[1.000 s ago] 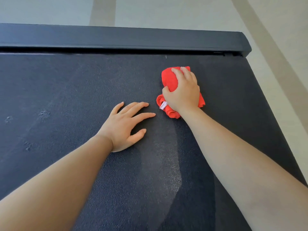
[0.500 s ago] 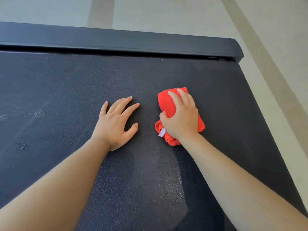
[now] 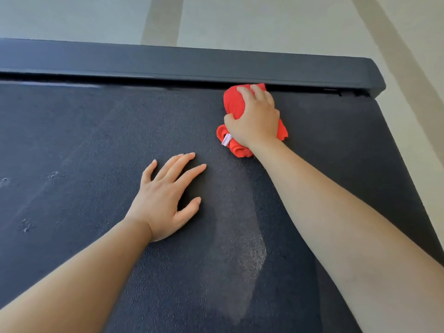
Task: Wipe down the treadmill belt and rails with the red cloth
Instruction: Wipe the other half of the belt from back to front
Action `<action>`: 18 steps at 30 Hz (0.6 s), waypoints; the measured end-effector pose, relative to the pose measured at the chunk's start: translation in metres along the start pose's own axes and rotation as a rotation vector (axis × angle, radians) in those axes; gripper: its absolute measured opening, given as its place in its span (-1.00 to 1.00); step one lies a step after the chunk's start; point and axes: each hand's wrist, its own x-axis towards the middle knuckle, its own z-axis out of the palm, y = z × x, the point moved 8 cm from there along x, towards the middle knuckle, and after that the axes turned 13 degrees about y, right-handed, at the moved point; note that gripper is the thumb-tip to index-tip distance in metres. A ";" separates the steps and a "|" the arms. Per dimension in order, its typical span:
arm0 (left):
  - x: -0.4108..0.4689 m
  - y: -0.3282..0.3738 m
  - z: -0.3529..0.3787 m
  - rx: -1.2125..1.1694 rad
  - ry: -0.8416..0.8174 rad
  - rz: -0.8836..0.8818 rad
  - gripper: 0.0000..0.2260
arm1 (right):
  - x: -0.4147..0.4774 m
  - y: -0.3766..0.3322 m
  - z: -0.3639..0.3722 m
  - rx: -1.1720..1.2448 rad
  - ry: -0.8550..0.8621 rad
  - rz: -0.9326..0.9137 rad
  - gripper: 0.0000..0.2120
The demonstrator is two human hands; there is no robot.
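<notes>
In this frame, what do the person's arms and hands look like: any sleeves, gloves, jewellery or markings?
Both forearms are bare up to the frame edge, with no sleeves in view. The left hand and the right hand wear no gloves. No rings, watch, bracelet or wristband show on either wrist or on the fingers. The nails that show are short and look unpainted. No tattoos or other markings can be seen.

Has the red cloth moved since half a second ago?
Yes. The red cloth, under the right hand, has slid forward across the belt and now reaches the rail.
</notes>
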 end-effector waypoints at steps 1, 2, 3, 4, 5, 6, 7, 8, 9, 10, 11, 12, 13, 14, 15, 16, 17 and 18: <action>0.000 0.000 0.000 0.002 -0.001 0.003 -0.42 | -0.004 0.000 -0.003 -0.010 -0.001 -0.009 -0.41; 0.001 0.000 0.000 -0.001 0.005 0.004 -0.42 | -0.009 -0.001 -0.005 -0.014 -0.007 -0.021 -0.42; 0.001 0.000 -0.001 -0.006 0.015 0.007 -0.42 | -0.017 -0.002 -0.009 -0.013 -0.016 -0.030 -0.42; 0.001 0.001 0.000 -0.012 0.025 0.014 -0.41 | -0.029 -0.002 -0.013 -0.010 -0.022 -0.034 -0.42; 0.001 0.001 0.000 -0.015 0.036 0.019 -0.41 | -0.042 -0.004 -0.017 -0.006 -0.025 -0.035 -0.42; 0.001 0.001 0.000 -0.015 0.046 0.021 -0.42 | -0.058 -0.006 -0.023 0.000 -0.026 -0.036 -0.42; 0.000 0.000 0.001 -0.011 0.054 0.020 -0.43 | -0.076 -0.009 -0.028 0.009 -0.024 -0.039 -0.42; 0.000 -0.001 0.001 -0.010 0.063 0.021 -0.44 | -0.094 -0.013 -0.035 0.019 -0.014 -0.046 -0.43; 0.000 -0.001 0.002 -0.012 0.072 0.025 -0.46 | -0.112 -0.017 -0.041 0.026 -0.004 -0.053 -0.43; 0.000 0.000 0.002 -0.015 0.075 0.031 -0.48 | -0.131 -0.020 -0.048 0.026 -0.001 -0.055 -0.44; -0.002 0.001 0.002 -0.016 0.073 0.038 -0.50 | -0.151 -0.022 -0.054 0.023 -0.002 -0.054 -0.44; -0.004 0.001 0.001 -0.011 0.073 0.045 -0.51 | -0.172 -0.024 -0.060 0.025 -0.004 -0.056 -0.44; -0.008 0.001 0.000 -0.005 0.073 0.045 -0.52 | -0.191 -0.026 -0.067 0.031 -0.008 -0.059 -0.44; -0.014 0.001 -0.002 -0.005 0.064 0.040 -0.53 | -0.210 -0.028 -0.074 0.035 -0.012 -0.062 -0.44; -0.023 0.003 -0.004 -0.011 0.043 0.038 -0.53 | -0.230 -0.029 -0.081 0.032 -0.016 -0.064 -0.44; -0.036 0.005 -0.008 -0.016 0.017 0.042 -0.53 | -0.251 -0.029 -0.089 0.024 -0.024 -0.063 -0.44; -0.053 0.007 -0.012 -0.021 -0.002 0.056 -0.53 | -0.272 -0.030 -0.096 0.024 -0.032 -0.063 -0.43; -0.073 0.009 -0.017 -0.025 -0.017 0.076 -0.53 | -0.292 -0.031 -0.103 0.033 -0.037 -0.061 -0.43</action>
